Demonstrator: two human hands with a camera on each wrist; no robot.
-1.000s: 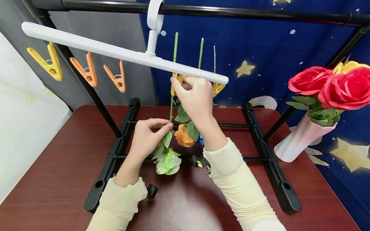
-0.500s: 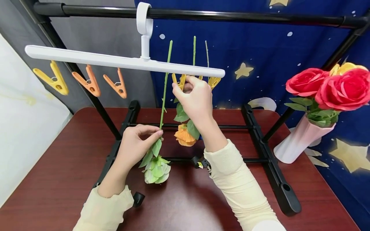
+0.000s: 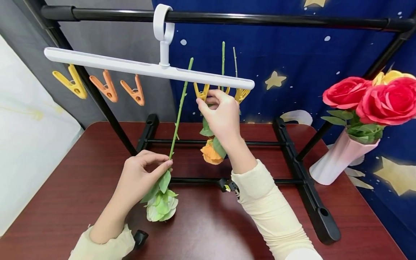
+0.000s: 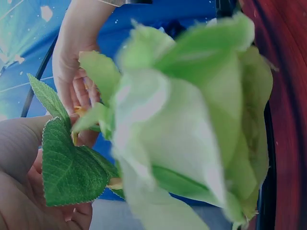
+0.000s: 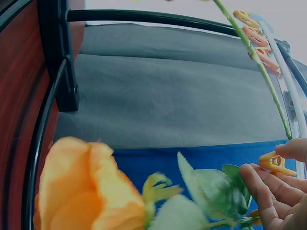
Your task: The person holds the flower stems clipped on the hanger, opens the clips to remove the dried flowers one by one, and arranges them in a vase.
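My left hand [image 3: 143,177] pinches the stem of a pale green artificial flower [image 3: 161,207] just above its leaves. The stem leans up to the right, free of any clip. In the left wrist view the bloom [image 4: 192,134] fills the frame beside my fingers [image 4: 19,158]. My right hand [image 3: 219,115] is raised under the white hanger bar [image 3: 146,68], its fingertips holding a yellow clip [image 3: 201,92] that is also seen in the right wrist view [image 5: 276,163]. An orange flower [image 3: 211,153] hangs head down below that hand and shows large at the wrist camera [image 5: 81,187].
The hanger hooks on a black rail [image 3: 260,18] of a rack whose base [image 3: 305,180] stands on the red-brown table [image 3: 65,187]. Orange and yellow clips [image 3: 107,86] hang unused at the left. A pink vase [image 3: 338,159] with red roses [image 3: 364,97] stands at the right.
My left hand has moved down and to the left with the green flower, whose stem has left the yellow clip and now tilts. My right hand stays at the clip.
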